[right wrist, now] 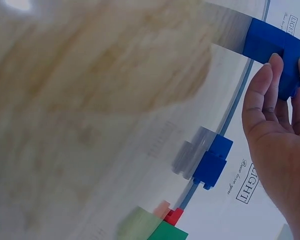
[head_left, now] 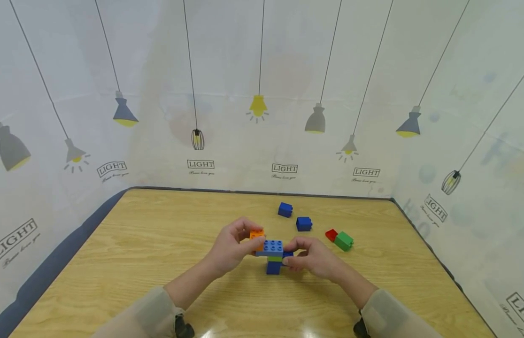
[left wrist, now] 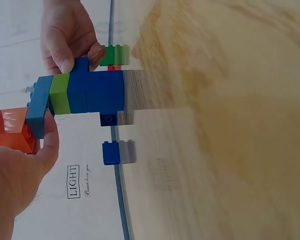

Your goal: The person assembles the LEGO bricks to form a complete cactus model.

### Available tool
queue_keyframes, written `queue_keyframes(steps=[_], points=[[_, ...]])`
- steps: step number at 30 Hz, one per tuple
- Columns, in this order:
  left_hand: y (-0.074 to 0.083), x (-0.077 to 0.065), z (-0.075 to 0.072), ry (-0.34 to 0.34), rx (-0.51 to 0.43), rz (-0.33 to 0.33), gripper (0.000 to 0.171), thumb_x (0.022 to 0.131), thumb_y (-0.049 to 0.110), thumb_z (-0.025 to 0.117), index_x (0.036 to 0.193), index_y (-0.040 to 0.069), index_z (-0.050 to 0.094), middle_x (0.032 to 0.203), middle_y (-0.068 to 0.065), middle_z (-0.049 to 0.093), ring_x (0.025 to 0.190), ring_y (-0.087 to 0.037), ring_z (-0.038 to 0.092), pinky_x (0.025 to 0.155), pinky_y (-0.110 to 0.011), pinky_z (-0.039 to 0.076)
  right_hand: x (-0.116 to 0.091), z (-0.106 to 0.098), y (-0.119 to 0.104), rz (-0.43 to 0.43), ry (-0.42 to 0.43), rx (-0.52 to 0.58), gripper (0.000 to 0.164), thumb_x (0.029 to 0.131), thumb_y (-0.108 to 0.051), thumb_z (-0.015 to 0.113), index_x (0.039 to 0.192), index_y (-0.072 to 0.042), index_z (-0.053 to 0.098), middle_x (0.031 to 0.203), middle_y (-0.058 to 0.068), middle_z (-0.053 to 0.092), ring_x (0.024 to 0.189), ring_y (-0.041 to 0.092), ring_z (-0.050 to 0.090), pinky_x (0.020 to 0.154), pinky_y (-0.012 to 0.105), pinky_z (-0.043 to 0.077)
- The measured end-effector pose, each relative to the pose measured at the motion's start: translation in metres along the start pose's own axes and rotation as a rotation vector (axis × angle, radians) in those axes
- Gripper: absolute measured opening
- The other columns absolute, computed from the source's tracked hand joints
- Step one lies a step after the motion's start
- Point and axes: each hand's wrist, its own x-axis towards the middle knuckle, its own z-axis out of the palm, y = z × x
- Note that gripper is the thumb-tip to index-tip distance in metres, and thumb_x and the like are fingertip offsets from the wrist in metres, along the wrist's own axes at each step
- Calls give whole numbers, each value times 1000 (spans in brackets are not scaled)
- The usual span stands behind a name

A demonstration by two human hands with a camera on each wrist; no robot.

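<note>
A stack of toy building bricks stands between both hands on the table. A dark blue brick [left wrist: 106, 91] forms its foot, with another dark blue brick [left wrist: 79, 90] above it jutting to the right. Over these come a lime green brick [left wrist: 60, 94] and a light blue brick [head_left: 273, 247]. An orange brick [head_left: 256, 233] sits at the left end of the light blue one. My left hand [head_left: 230, 246] grips the orange brick, a digit also touching the light blue brick. With thumb and fingers, my right hand [head_left: 317, 259] pinches the jutting dark blue brick.
Behind the stack, two loose blue bricks, one farther back [head_left: 285, 210] and one nearer [head_left: 304, 224], lie on the wooden table [head_left: 160, 225]. A red brick [head_left: 331, 235] touches a green brick [head_left: 344, 241] at the right. A lamp-print curtain [head_left: 228, 117] surrounds the table's back and sides.
</note>
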Motion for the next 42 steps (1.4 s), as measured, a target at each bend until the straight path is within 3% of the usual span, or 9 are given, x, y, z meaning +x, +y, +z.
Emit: queue_keyframes(steps=[11, 17, 24, 28, 32, 37, 42], points=[[-1, 1, 0, -1, 28, 31, 24, 105, 12, 74, 126, 1, 67, 120, -16, 69, 105, -23, 68, 81, -29, 66, -4, 0, -2, -3, 4, -53, 30, 103, -25, 80, 128, -11, 72, 131, 13, 69, 96, 23, 72, 87, 35, 67], [0, 1, 1, 1, 33, 29, 23, 105, 13, 75, 123, 2, 68, 119, -16, 70, 103, -22, 70, 80, -29, 67, -13, -12, 1, -32, 15, -120, 34, 106, -29, 76, 135, -12, 73, 136, 14, 71, 98, 24, 74, 87, 38, 67], [3, 1, 1, -4, 31, 21, 25, 105, 13, 74, 125, 0, 68, 119, -18, 71, 102, -22, 71, 80, -30, 67, -29, -44, 8, -53, 149, -221, 38, 108, -31, 72, 135, -5, 73, 125, 14, 74, 92, 32, 72, 82, 42, 65], [2, 1, 1, -5, 27, 25, 27, 105, 13, 74, 126, -2, 67, 119, -17, 72, 102, -22, 71, 79, -29, 67, -35, -61, 13, -38, 246, -288, 35, 107, -34, 73, 131, -8, 75, 121, 12, 75, 89, 25, 66, 73, 30, 58], [2, 1, 1, -3, 27, 31, 24, 105, 13, 75, 125, 0, 69, 119, -17, 72, 102, -22, 71, 79, -29, 67, -38, -78, 17, -13, 323, -338, 34, 107, -36, 73, 129, -10, 77, 118, 10, 78, 87, 20, 62, 69, 27, 52], [1, 2, 0, -5, 33, 28, 27, 105, 13, 74, 126, -3, 67, 120, -17, 72, 103, -22, 71, 79, -29, 66, -34, -96, 24, 29, 371, -385, 33, 107, -34, 74, 129, -10, 77, 118, 11, 77, 88, 22, 60, 65, 29, 50], [1, 1, -1, -5, 29, 20, 25, 105, 13, 75, 125, 0, 68, 119, -17, 71, 102, -22, 71, 80, -29, 66, -26, -108, 32, 54, 376, -456, 35, 106, -34, 74, 131, -10, 75, 130, 14, 74, 99, 22, 60, 73, 33, 52]])
